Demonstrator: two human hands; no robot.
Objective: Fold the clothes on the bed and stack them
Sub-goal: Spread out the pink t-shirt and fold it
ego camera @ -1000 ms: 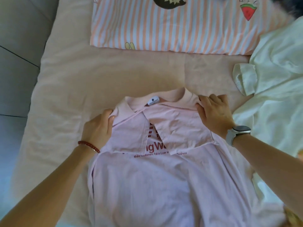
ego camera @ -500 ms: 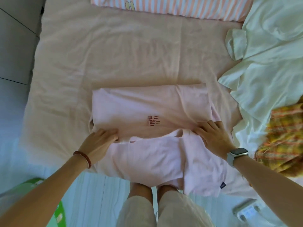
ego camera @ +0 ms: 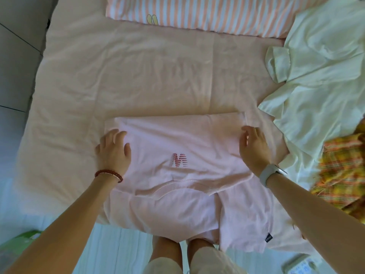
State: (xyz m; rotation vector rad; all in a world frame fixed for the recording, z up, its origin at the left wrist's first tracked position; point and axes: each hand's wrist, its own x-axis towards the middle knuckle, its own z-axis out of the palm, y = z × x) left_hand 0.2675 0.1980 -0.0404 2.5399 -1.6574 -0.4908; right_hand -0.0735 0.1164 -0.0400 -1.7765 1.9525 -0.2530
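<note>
A pale pink polo shirt (ego camera: 177,139) with a small red logo lies folded over on the near edge of the bed (ego camera: 122,76); its lower part hangs over the mattress edge. My left hand (ego camera: 112,149) rests flat on the shirt's left side, fingers spread. Over the shirt's right side, my right hand (ego camera: 251,146) lies with relaxed fingers and grips nothing. A cream-white shirt (ego camera: 320,80) sprawls unfolded at the right. A yellow-orange plaid garment (ego camera: 343,171) lies crumpled at the right edge.
A pink-and-white striped pillow (ego camera: 207,14) lies across the head of the bed. Grey floor tiles (ego camera: 17,56) run along the left. My legs (ego camera: 177,254) stand against the near edge. A green object (ego camera: 21,242) sits at the lower left, and a small white device (ego camera: 298,266) at the lower right.
Both hands folded the collar end of the pink shirt down toward me, then moved from the near fold line up onto the folded shirt's left and right sides, fingers now flat.
</note>
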